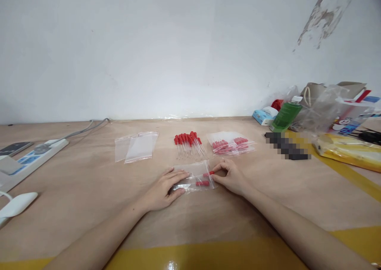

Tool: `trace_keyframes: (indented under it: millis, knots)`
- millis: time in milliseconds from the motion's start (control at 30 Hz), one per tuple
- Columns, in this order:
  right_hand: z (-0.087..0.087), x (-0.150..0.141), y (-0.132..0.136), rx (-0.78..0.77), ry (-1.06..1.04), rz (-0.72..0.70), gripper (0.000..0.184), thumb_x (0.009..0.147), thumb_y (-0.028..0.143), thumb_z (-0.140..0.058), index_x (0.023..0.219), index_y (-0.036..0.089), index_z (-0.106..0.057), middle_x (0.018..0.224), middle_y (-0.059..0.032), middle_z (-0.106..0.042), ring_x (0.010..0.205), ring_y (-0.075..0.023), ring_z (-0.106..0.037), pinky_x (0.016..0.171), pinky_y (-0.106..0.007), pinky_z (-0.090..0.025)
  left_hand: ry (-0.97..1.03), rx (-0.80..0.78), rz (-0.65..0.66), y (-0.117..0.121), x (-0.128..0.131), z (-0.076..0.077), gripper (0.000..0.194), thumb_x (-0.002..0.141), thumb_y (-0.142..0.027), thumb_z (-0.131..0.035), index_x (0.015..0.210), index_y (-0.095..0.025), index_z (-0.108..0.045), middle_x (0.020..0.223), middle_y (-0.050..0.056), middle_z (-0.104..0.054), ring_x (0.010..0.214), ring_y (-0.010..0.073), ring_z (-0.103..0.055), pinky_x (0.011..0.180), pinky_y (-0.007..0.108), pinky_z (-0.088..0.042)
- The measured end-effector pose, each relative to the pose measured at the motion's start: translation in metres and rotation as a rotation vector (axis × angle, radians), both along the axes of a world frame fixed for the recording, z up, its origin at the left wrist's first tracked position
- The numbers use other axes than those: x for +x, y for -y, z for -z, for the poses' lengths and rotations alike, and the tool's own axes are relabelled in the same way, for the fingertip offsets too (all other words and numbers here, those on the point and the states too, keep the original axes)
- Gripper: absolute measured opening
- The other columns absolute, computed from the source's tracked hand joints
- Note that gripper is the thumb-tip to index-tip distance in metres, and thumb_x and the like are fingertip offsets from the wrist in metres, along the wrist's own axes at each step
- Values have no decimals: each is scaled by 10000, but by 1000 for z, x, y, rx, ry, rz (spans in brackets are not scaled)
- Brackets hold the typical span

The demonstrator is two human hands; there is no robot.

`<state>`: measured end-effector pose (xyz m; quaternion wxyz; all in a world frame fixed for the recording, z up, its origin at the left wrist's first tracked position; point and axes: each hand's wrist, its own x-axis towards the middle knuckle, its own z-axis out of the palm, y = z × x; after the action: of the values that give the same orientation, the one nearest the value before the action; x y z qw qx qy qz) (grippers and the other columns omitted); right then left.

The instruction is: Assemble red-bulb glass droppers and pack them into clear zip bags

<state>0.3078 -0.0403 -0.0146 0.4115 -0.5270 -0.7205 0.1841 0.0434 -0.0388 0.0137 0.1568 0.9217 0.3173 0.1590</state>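
A clear zip bag (193,187) lies flat on the table between my hands, its mouth to the right. Inside it is a small slim tool with a red handle (203,183). My left hand (168,186) rests over the bag's left end, fingers stretched out and thumb apart along the lower edge. At the mouth, my right hand (229,177) pinches the red end of a second red-handled tool (208,174), which lies partly within the bag. Just behind is a loose pile of similar red-handled tools (188,140) with thin, pale shafts.
Flat zip bags (139,148) lie behind on the left, and filled bags (230,144) are stacked right of the pile. A power strip (35,159) runs along the left. To the right stand a green bottle (287,114), a tissue pack (264,116) and a plastic cup (349,117).
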Motion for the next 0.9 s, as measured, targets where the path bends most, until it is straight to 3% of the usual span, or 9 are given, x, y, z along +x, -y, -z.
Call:
trace_keyframes:
  millis: [200,367,467,600,767,900]
  knots:
    - [0,-9,8,1,55,-192,181,749,244,-537,858,278,-677,1080,-47,-560,1025,-226,-479,892,-417,-339,-7,-11,8,-1,-1,2,421,879,-335,-412,1294,-282,-373,1288,16,-478,1197,177,-412,1069,434,-203]
    - [-9,-2,-12,74,39,61,130,738,203,-507,792,195,-624,802,-47,-607,788,-184,-546,739,-330,-414,-15,-9,2,-2,-2,3,397,880,-353,-409,1271,-286,-408,1295,10,-472,1210,169,-400,1074,428,-191]
    - [-21,-9,-39,44,123,69,97,709,154,-499,749,170,-586,715,-32,-608,681,-155,-549,662,-277,-412,-12,-9,2,-2,-2,3,394,877,-345,-416,1267,-286,-416,1289,13,-479,1209,168,-402,1073,429,-195]
    - [-32,-35,-82,-42,157,184,124,683,182,-550,802,152,-571,752,-50,-618,725,-165,-561,680,-274,-408,6,-19,11,-2,-2,2,394,873,-340,-426,1262,-282,-425,1287,23,-480,1204,180,-409,1065,438,-211]
    - [-33,-61,-121,-191,47,339,292,644,286,-624,891,144,-563,834,-82,-622,802,-203,-575,683,-294,-424,10,-36,14,-1,-2,1,389,872,-337,-428,1256,-278,-433,1287,28,-479,1204,181,-409,1063,437,-215]
    - [-35,-63,-132,-273,32,341,184,572,236,-673,714,151,-593,742,-81,-624,748,-217,-593,623,-285,-429,18,-38,17,-2,-3,1,386,869,-330,-434,1251,-274,-441,1281,36,-485,1203,191,-409,1059,452,-214]
